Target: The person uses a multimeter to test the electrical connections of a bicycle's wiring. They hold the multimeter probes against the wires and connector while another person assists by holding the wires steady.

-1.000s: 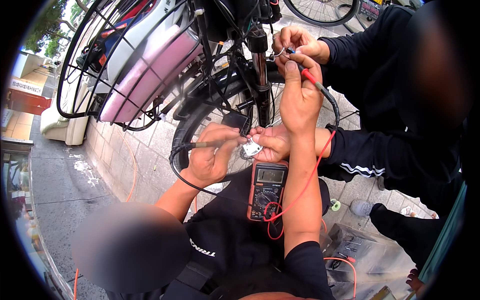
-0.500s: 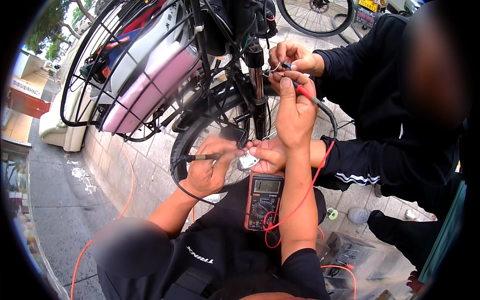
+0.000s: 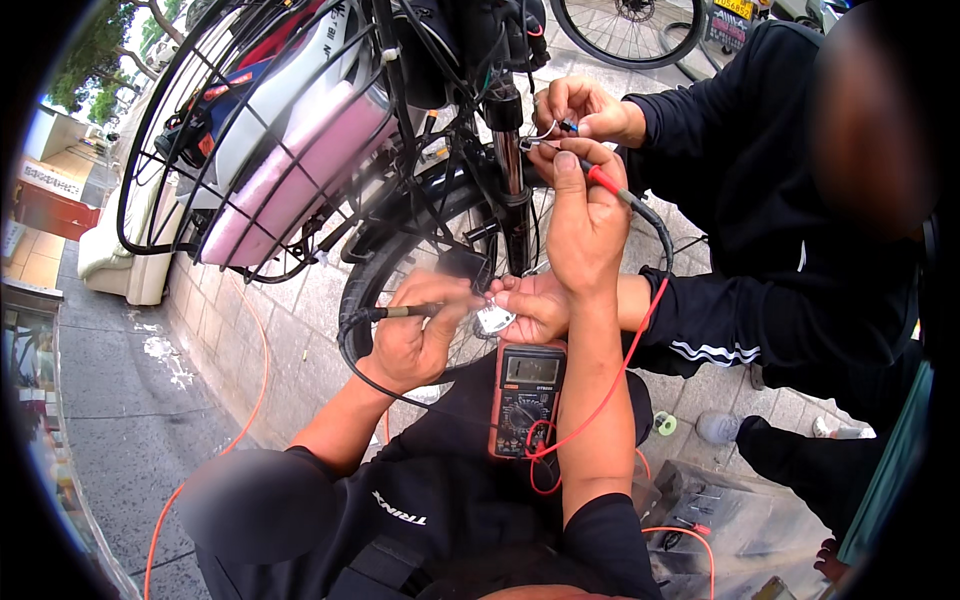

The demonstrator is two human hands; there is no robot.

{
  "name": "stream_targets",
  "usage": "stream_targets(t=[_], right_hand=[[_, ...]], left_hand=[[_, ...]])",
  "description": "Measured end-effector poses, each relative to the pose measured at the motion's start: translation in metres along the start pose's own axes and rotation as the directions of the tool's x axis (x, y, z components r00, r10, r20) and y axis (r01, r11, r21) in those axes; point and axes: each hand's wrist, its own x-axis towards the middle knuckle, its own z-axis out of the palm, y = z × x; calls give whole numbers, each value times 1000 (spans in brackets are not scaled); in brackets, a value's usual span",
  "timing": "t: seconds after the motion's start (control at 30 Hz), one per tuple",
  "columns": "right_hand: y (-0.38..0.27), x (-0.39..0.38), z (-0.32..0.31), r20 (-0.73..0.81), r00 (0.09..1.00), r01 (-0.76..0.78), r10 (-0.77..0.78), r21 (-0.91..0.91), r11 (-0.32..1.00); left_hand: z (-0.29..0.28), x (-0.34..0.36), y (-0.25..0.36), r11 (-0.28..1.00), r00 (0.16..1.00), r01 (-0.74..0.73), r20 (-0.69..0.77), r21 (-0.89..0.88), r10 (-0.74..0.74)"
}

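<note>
My left hand [image 3: 408, 345] is closed around the black test probe [image 3: 395, 312], with its tip near a white rounded part [image 3: 494, 318]. A co-worker's hand [image 3: 535, 305] holds that part by the bike wheel. My right hand [image 3: 588, 235] grips the red test probe [image 3: 606, 181], pointing up at thin wires beside the fork. The co-worker's other hand [image 3: 600, 110] pinches a small connector with a blue piece [image 3: 568, 127]. An orange-and-black multimeter [image 3: 526, 400] rests on my lap between my forearms, its leads running to both probes. My fingers hide the probe tips.
A bike fork [image 3: 514, 215] and front wheel [image 3: 360, 260] stand ahead. A wire basket [image 3: 160, 250] with a pink-and-white item hangs at left. An orange cable [image 3: 262, 370] crosses the pavement. A roll of tape [image 3: 664, 424] and a grey tray [image 3: 700, 560] lie at right.
Both hands keep their grips and nearly the same positions. The whole view has shifted very slightly; the co-worker's hands stay by the wires and the white part.
</note>
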Motion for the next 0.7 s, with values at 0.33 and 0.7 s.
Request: stream_targets(t=[0.33,0.7], right_hand=[[15,8,-2,25,993,110,-111,31,993],[5,6,-6,80,994,65,-72,86,994]], left_hand=[[7,0,0,992,994,76,-66,-97,-83],[12,-2,2,966,982,144,-87,-213,-166]])
